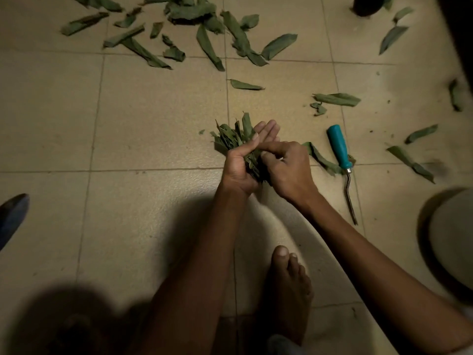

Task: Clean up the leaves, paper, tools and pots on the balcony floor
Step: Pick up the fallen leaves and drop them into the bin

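A bunch of green leaves (234, 135) sits in my left hand (239, 166), low over the tiled floor at the middle of the view. The thumb lies across the bunch and the fingers reach out behind it. My right hand (289, 170) meets the bunch from the right, with curled fingers pinching the leaf stems. A hand tool with a teal handle (339, 149) and a thin metal shaft lies on the floor just right of my hands. Several loose leaves (204, 26) are scattered across the far tiles, with more leaves (337, 99) to the right.
A grey round pot (450, 239) stands at the right edge. A dark pot (366, 6) shows at the top right. A blue object (12, 216) pokes in from the left edge. My bare foot (289, 290) is planted below my hands.
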